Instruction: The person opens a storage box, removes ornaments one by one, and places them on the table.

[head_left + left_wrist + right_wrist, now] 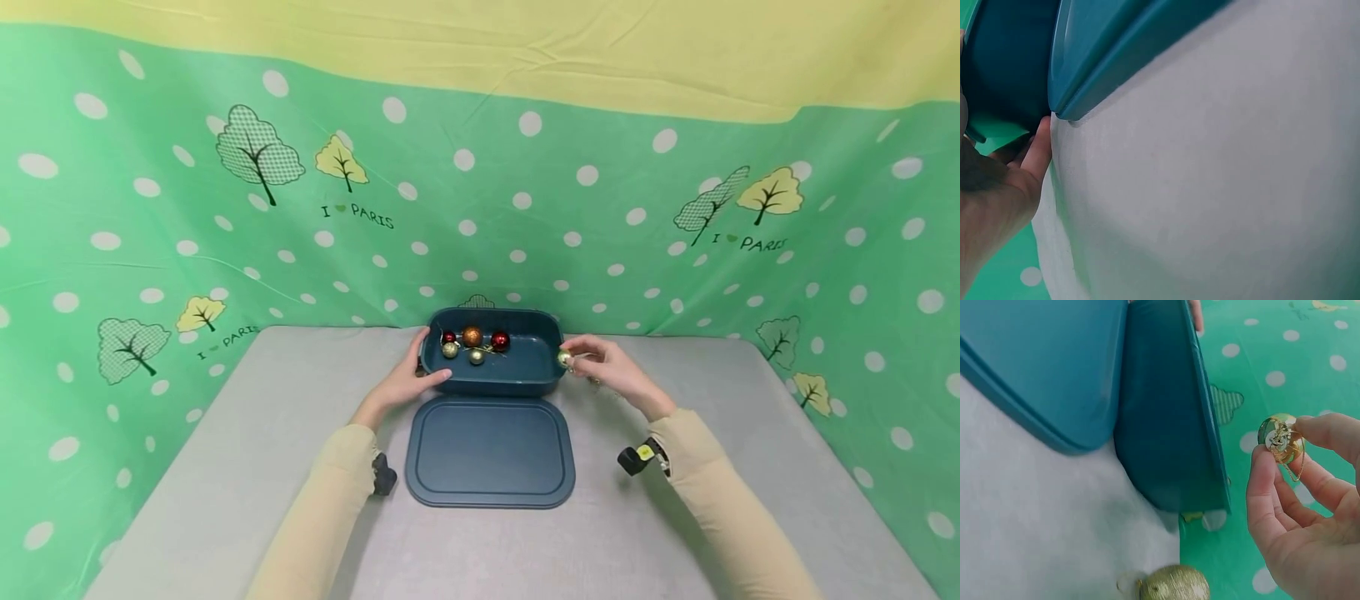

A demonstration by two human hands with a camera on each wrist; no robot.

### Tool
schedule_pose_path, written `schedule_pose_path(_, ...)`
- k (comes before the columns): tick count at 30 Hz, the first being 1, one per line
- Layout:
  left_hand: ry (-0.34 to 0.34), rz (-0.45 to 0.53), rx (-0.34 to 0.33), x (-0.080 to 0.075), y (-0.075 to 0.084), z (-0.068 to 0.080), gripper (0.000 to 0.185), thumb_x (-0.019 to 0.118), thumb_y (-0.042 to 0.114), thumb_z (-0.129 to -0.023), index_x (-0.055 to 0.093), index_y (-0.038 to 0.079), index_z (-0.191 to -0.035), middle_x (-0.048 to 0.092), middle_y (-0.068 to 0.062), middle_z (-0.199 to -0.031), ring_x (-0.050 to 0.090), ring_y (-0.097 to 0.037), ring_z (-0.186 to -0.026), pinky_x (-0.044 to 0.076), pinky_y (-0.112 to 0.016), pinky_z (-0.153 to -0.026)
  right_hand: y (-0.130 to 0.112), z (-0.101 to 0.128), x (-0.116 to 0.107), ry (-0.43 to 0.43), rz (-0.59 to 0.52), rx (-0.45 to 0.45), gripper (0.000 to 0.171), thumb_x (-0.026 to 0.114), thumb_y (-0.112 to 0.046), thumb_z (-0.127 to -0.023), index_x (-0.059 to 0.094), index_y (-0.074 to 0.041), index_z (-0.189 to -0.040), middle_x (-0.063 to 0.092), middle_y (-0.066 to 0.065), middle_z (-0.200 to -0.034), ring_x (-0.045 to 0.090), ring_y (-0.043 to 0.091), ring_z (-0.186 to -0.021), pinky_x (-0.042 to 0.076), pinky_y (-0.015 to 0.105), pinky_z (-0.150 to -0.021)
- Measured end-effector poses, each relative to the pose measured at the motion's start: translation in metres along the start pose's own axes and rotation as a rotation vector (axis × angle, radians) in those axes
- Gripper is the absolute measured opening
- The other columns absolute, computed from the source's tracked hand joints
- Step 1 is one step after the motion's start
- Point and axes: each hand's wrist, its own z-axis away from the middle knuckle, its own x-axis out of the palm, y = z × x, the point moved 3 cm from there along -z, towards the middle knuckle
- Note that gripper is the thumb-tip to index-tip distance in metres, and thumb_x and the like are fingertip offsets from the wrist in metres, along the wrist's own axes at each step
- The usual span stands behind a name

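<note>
Green cloth [525,225] dotted white and printed with trees is hanging behind and around a grey counter [225,467]. Near the counter's far edge a dark blue tub [525,367] is standing open, and its flat lid [491,450] is lying just in front of it, touching or nearly touching the tub's near wall. Inside the tub, toward its left end, five small baubles are lying close together: an orange one [472,336], two red ones [500,341], and two pale gold ones [476,357]. The left hand [408,383] is gripping the tub's left near corner, thumb along the wall. The right hand [611,367] is hovering just beside the tub's right end, pinching a shiny gold bauble [1280,437] between thumb and fingertips. Another glittery gold bauble [1174,583] is lying on the counter below that hand, near the tub's corner.
</note>
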Motion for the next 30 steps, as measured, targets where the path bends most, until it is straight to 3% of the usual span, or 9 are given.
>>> schedule_pose_path(12,0.006,-0.023,0.019,0.000,0.006,0.003,0.093,0.065,0.027,-0.093,-0.003,0.011,-0.155,-0.003,-0.019,-0.159,0.009,-0.039,-0.143,0.020,-0.053,-0.112,0.012,0.016,-0.032,0.059,-0.001,0.027,0.036,0.057,-0.009,-0.096,0.052,0.009,-0.127,0.057,0.026,-0.118,0.061,0.022,-0.097,0.053,0.026,-0.077)
schedule_pose_path(26,0.005,-0.030,0.025,0.000,-0.002,0.000,0.094,0.065,0.028,-0.093,-0.003,0.011,-0.156,-0.001,-0.021,-0.159,0.012,-0.042,-0.142,0.018,-0.054,-0.112,0.034,0.041,-0.058,0.116,0.054,0.067,0.040,0.056,-0.004,-0.095,0.046,0.015,-0.128,0.051,0.033,-0.123,0.059,0.021,-0.097,0.053,0.031,-0.081)
schedule_pose_path(30,-0.014,-0.011,0.018,-0.001,0.011,0.004,0.093,0.065,0.022,-0.094,-0.003,0.005,-0.155,-0.003,-0.024,-0.158,0.009,-0.044,-0.142,0.016,-0.056,-0.112,0.044,0.049,-0.067,0.137,0.066,0.062,0.040,0.055,-0.002,-0.095,0.045,0.017,-0.128,0.050,0.035,-0.121,0.059,0.017,-0.096,0.053,0.032,-0.083)
